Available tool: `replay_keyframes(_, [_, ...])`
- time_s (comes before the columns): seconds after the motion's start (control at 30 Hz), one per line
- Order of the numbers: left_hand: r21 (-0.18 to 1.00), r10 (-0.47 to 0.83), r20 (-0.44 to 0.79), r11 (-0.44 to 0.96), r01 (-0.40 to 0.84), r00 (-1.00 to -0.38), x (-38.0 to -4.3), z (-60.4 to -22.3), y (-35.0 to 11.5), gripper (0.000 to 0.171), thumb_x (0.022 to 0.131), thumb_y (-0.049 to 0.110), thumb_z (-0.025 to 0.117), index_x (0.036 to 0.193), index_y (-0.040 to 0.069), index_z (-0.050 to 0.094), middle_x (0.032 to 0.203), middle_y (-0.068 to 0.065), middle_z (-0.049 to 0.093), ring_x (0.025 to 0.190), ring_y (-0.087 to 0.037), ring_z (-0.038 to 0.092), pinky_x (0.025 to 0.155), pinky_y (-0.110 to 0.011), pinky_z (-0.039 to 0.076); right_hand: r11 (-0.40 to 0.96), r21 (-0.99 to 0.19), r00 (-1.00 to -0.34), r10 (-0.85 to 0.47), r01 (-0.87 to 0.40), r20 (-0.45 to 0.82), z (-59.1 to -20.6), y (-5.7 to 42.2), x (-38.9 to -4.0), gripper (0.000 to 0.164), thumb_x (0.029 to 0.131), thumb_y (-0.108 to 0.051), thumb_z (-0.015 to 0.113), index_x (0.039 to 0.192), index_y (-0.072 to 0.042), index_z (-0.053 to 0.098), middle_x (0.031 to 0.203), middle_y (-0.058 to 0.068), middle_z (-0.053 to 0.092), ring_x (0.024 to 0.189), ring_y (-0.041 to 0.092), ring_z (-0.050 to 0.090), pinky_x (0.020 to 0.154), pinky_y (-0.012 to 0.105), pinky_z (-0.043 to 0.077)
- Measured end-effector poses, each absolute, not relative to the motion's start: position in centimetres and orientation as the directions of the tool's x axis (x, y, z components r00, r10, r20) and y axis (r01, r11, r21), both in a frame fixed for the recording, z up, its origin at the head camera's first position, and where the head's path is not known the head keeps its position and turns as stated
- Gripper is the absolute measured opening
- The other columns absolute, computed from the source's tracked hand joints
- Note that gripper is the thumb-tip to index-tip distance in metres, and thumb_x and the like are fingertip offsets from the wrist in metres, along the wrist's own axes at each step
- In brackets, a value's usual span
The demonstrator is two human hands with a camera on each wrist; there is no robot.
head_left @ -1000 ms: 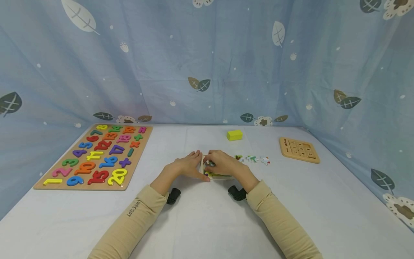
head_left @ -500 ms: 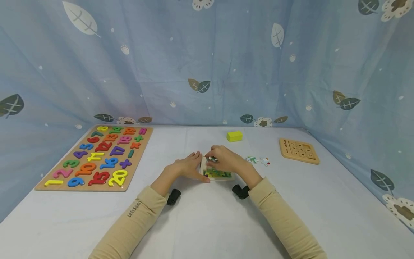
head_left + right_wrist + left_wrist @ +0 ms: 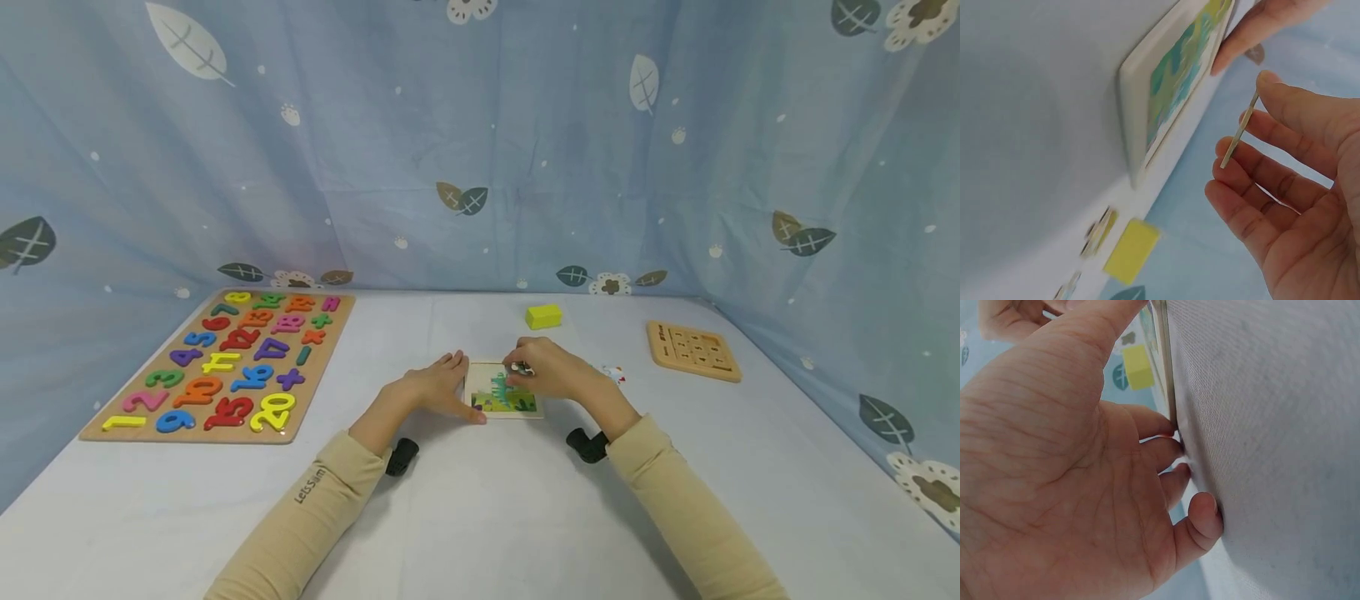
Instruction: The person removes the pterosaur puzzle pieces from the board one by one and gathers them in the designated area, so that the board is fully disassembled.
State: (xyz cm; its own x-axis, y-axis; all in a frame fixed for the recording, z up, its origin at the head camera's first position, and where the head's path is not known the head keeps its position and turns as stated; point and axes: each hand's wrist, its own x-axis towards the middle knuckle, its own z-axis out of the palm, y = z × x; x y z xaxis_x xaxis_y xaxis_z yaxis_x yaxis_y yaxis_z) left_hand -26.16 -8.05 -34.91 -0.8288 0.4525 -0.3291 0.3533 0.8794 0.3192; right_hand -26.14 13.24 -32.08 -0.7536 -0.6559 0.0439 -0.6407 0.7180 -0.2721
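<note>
A small wooden puzzle board [image 3: 504, 402] with a pale frame and a green dinosaur picture lies in front of me. My left hand [image 3: 440, 386] rests at its left side, thumb by the near left corner and fingers along the left edge. In the left wrist view, the fingertips [image 3: 1163, 454] touch the table beside the frame. My right hand [image 3: 553, 367] pinches a thin puzzle piece [image 3: 1239, 130] between thumb and fingers, held above the board's far right part. In the head view, that piece shows dark and white at the fingertips.
Beyond the board stands a yellow block [image 3: 543, 316]. A loose puzzle piece [image 3: 614, 373] lies right of the right hand. A number board [image 3: 217, 367] is at the left, a wooden number tile board [image 3: 693, 350] at the right. A patterned curtain [image 3: 480, 142] hangs behind.
My right hand has moved right with the piece, from the board's left part to its far right part, uncovering the dinosaur picture. My left hand has stayed in place.
</note>
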Motion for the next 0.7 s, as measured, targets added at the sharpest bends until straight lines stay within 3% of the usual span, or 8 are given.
replay_keyframes(0.7, [0.337,0.459,-0.32,0.873,0.353,-0.829,-26.0,-34.8,-8.1,0.109,0.081,0.059,0.066,0.155,0.003,0.009,0.163,-0.013,0.004,0.151,-0.028,0.005,0.11,-0.067,0.022,0.746,-0.268,-0.78,-0.624,-0.61,0.04,-32.9,17.1,-25.5,0.024,0.087,-0.009,0.07,0.107,0.004,0.071,0.088,0.009,0.063,0.071,0.015,0.051,0.061,0.021,0.042])
